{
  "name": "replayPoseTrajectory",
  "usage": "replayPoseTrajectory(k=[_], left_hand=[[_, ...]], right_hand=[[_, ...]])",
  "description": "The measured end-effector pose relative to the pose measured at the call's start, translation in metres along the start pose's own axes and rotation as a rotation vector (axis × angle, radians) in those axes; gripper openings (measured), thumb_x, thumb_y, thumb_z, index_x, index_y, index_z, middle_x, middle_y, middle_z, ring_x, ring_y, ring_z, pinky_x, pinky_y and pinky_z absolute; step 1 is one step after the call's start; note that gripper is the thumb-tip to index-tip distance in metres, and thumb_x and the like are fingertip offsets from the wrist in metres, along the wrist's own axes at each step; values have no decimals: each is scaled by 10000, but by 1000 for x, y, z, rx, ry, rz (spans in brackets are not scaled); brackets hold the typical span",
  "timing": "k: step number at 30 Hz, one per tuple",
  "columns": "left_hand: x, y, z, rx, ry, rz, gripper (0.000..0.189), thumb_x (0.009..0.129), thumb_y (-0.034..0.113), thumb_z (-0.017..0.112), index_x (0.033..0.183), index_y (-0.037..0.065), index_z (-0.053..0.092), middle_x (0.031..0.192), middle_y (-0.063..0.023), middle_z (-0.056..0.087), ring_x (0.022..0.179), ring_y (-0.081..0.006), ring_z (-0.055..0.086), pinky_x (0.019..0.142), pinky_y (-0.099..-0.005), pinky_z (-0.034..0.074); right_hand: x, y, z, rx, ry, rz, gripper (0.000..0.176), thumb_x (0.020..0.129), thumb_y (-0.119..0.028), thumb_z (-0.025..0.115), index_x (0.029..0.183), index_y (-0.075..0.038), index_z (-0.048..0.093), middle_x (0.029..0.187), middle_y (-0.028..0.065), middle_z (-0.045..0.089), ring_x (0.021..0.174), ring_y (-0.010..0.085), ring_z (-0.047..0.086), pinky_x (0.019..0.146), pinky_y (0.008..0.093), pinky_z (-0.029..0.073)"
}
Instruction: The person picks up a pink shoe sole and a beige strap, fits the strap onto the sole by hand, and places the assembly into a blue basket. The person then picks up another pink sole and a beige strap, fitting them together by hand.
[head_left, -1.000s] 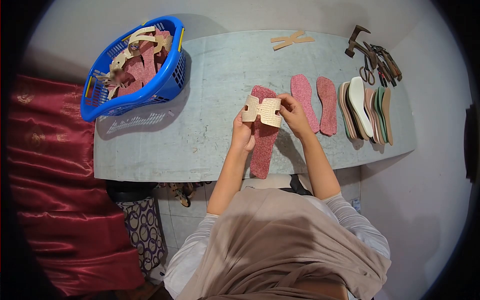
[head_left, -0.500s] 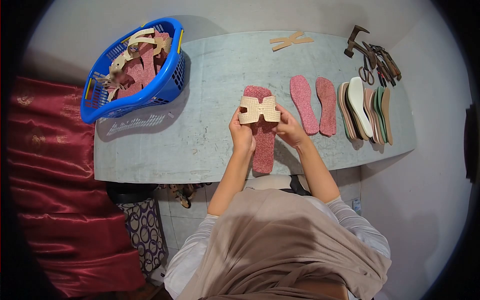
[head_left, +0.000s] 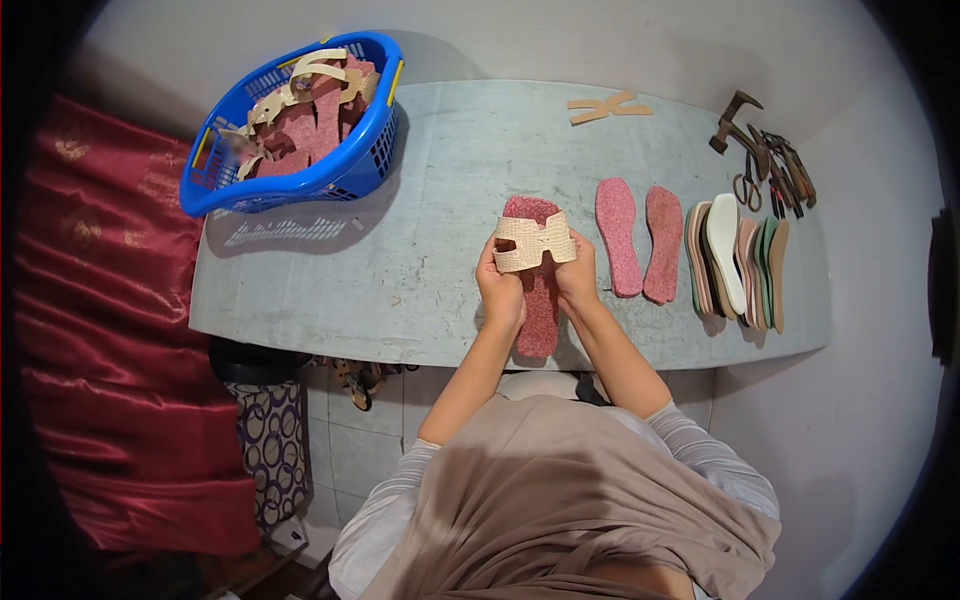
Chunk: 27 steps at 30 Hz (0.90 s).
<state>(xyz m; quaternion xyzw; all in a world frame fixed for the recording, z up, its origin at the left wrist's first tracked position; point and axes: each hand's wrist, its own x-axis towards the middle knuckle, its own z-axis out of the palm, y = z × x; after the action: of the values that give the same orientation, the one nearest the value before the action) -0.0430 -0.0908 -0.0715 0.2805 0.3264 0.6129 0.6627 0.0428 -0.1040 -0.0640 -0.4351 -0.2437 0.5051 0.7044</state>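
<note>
A sandal piece with a red speckled sole (head_left: 538, 315) and a cream textured strap (head_left: 535, 243) is between my hands, toe end pointing away from me. My left hand (head_left: 499, 290) grips its left edge just below the strap. On the other side, my right hand (head_left: 578, 272) holds the right edge, fingers against the strap's right end. Both thumbs are partly hidden by the piece. To the right of my right hand lie two more soles, one pink (head_left: 619, 238) and one darker red (head_left: 663, 245).
A blue basket (head_left: 325, 183) of strapped soles stands at the back left of the table (head_left: 300, 300). Tan strips (head_left: 609, 108) lie at the back. Assorted insoles (head_left: 726, 250) stand in a row at right, below a hammer (head_left: 733, 125), scissors (head_left: 746, 188) and pliers (head_left: 785, 180).
The camera view has shifted, so the table's objects sit differently in it. My right hand has closed in on the strap's right end, and the held piece is turned slightly.
</note>
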Motion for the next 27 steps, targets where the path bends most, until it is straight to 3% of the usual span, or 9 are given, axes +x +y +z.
replayPoseTrajectory(k=[2,11,17,21,27], left_hand=[[-1,7,6,28,56,3,323,808,-59,491,1128,-28,454,1025,-78,552,914,-138,544,784,-257,467],[-14,12,26,24,88,68,317,797,-46,518,1110,-25,470,1006,-67,562,884,-123,556,756,-245,474],[-20,0,31,-4,117,67,276,819,-6,509,1094,-1,486,999,-54,560,887,-117,546,761,-245,457],[-20,-1,30,-75,146,87,287,814,-54,454,1095,1,481,989,-54,548,879,-126,535,763,-254,449],[-24,-10,32,-73,190,139,312,812,-48,469,1120,-4,461,1037,-61,531,924,-140,520,810,-269,429]], right_hand=[[2,4,3,-71,-8,-76,236,769,27,558,1004,26,556,889,41,597,780,97,552,682,230,453],[-2,-19,-6,29,-142,82,149,785,3,548,933,13,556,856,33,588,753,95,547,662,233,447],[-2,-27,-17,-124,-152,121,197,789,4,536,986,5,542,892,40,581,792,111,548,699,247,449],[-11,-31,-16,-115,-143,70,241,790,-21,553,1027,22,543,943,38,584,870,93,524,760,231,414],[-16,-22,-26,-233,-109,-5,185,782,-2,551,963,26,576,892,41,601,796,85,540,709,218,421]])
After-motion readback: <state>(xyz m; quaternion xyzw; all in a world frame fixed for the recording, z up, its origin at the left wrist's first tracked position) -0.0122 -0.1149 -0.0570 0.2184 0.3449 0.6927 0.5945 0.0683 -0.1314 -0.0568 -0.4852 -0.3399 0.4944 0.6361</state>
